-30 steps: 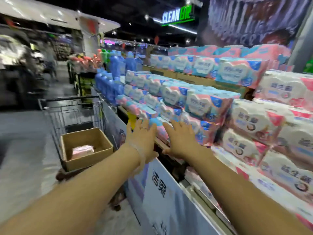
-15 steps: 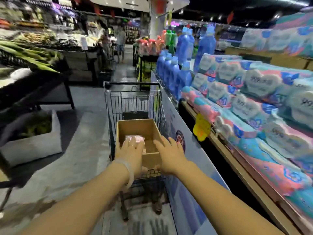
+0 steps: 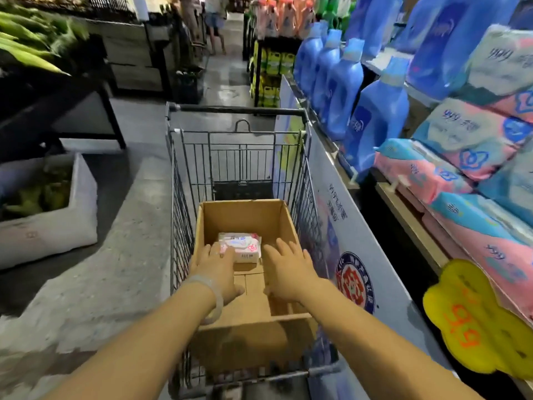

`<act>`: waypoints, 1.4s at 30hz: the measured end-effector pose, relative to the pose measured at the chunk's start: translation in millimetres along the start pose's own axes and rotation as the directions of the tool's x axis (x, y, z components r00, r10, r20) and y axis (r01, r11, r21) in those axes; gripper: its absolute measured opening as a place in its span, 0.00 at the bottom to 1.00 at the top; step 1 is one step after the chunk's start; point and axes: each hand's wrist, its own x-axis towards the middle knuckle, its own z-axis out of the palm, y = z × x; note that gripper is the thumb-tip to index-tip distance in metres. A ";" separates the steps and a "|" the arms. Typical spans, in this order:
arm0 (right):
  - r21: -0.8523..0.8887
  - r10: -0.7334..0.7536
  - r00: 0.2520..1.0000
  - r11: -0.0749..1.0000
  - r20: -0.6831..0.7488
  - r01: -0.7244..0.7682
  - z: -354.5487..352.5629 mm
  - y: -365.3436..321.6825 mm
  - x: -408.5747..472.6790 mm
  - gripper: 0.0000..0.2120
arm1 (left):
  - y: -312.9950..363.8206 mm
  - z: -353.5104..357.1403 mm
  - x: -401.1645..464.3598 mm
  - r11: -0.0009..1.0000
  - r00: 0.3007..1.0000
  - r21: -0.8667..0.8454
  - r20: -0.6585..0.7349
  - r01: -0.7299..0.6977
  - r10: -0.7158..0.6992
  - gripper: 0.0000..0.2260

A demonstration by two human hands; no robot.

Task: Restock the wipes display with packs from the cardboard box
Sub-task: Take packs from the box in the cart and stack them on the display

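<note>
Two bare hands are seen reaching down into an open cardboard box (image 3: 248, 217) that sits inside a wire shopping cart (image 3: 184, 197). One wipes pack (image 3: 240, 247), white and pink, lies flat on the box floor toward the left wall. The left hand (image 3: 217, 268) is laid palm-down with its fingers straight and slightly spread; its fingertips (image 3: 223, 249) overlap the near left corner of the pack, though actual contact cannot be confirmed. A pale bangle (image 3: 212, 295) is worn on the left wrist. The right hand (image 3: 288, 269) is held palm-down over the bare box floor just beside the pack, fingers spread and relaxed, nothing pinched or gripped.

The wipes display (image 3: 467, 180) runs along the right side, stacked with pink and teal packs on a wooden shelf edge. Blue detergent bottles (image 3: 372, 119) are lined up behind it, farther down the aisle. A yellow price tag (image 3: 473, 321) with orange digits is hung at the shelf front, near right. A white printed panel (image 3: 340, 226) stands between cart and display. Green produce (image 3: 31, 44) is seen at far left.
</note>
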 end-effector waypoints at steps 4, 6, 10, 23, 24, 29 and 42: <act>0.075 0.083 0.992 0.993 0.093 -0.090 12.7 15.0 92.9 0.42 | -13.0 18.1 99.7 1.000 0.991 -0.004 0.135 0.013 -0.012 0.37; 0.119 0.106 0.985 0.985 0.135 -0.123 24.5 26.4 140.5 0.42 | -22.0 36.2 147.7 0.998 0.981 -0.036 0.193 0.045 -0.037 0.38; 0.172 0.155 0.964 0.966 0.217 -0.194 59.3 49.0 228.4 0.42 | -38.3 80.5 230.7 0.989 0.944 -0.063 0.310 0.135 -0.109 0.40; 0.558 0.250 0.922 0.738 0.296 -0.379 210.0 86.7 410.5 0.51 | -76.1 216.1 395.3 0.689 0.821 -0.447 0.333 0.571 -0.464 0.45; 0.599 0.274 0.912 0.689 0.304 -0.407 215.9 89.3 420.2 0.50 | -78.7 222.0 402.8 0.633 0.793 -0.479 0.348 0.608 -0.499 0.45; 0.690 0.312 0.804 0.412 0.507 -0.595 227.9 99.0 445.9 0.49 | -98.5 245.8 423.1 0.409 0.721 -0.594 0.545 0.692 -0.429 0.54; 0.876 0.238 0.879 0.159 0.414 -0.456 194.7 98.9 359.6 0.24 | -88.0 212.2 368.4 0.296 0.758 -0.699 0.609 0.651 -0.232 0.47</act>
